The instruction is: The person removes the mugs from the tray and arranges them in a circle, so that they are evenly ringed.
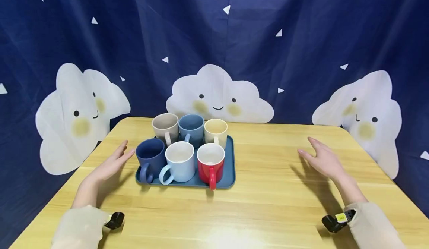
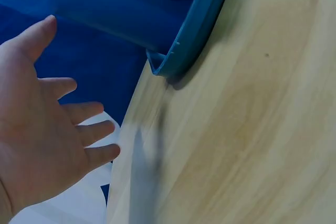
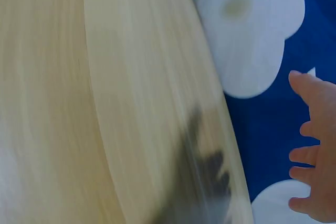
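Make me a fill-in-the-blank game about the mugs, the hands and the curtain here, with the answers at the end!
1. Altogether, ____ mugs stand on the blue tray.
2. In the front row, the navy mug and the red mug have the ____ mug between them.
3. The tray is closer to the person's ____ hand than to the other hand.
4. The dark blue curtain shows big, white, smiling ____.

Answers: six; light blue; left; clouds.

head view bright; glare on counter (image 1: 268, 208), near side of tray (image 1: 229, 163); shadows flanking tray; wrist views dimmer, softer.
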Available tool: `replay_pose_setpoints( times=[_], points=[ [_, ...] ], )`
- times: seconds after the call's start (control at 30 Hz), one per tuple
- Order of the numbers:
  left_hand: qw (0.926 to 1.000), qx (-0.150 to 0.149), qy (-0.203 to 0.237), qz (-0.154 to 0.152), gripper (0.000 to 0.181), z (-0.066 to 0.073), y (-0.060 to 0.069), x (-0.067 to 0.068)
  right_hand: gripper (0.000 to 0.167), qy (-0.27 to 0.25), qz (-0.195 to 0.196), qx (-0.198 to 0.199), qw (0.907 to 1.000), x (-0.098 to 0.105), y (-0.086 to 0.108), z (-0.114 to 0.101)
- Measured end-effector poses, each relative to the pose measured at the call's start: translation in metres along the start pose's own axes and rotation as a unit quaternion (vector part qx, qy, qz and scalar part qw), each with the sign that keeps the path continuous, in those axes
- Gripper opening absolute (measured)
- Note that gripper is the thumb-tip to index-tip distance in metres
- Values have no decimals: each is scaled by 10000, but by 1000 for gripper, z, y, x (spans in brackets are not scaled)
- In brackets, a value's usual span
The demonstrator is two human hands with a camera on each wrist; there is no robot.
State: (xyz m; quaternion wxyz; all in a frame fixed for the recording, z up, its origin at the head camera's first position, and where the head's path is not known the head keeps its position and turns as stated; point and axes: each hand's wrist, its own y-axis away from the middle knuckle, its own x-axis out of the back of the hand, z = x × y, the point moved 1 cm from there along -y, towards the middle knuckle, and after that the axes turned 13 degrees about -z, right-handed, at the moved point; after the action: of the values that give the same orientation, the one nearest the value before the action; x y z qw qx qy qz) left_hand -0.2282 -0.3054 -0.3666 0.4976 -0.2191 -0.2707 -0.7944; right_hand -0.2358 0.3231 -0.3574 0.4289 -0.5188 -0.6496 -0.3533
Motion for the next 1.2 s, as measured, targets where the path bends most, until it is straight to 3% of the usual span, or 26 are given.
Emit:
replay_pose_setpoints(
  times=[0.2,0.27,0.47,0.6,0.93,1.2],
  points=[
    [9963,-66,828,-219,74,5,10,-3,75,-981,-316,472,9936,0,-4,-23],
    [9955,-50,899,-287,74,4,13,-6,74,-1318,-411,515,9891,-1,-3,-31],
    [9961,-406,608,-490,77,-2,14,-17,66,-2392,-580,745,9664,-9,-2,-56],
    [9910,-724,937,-617,80,-7,14,-23,63,-2861,-753,950,9505,-19,-2,-73],
    [9740,-1174,1578,-1121,89,-2,11,-31,57,-3097,-1097,1436,9335,-35,3,-106],
    [9784,-961,1458,-1110,92,-4,13,-37,59,-3082,-1312,1792,9250,-43,1,-123]
  ],
)
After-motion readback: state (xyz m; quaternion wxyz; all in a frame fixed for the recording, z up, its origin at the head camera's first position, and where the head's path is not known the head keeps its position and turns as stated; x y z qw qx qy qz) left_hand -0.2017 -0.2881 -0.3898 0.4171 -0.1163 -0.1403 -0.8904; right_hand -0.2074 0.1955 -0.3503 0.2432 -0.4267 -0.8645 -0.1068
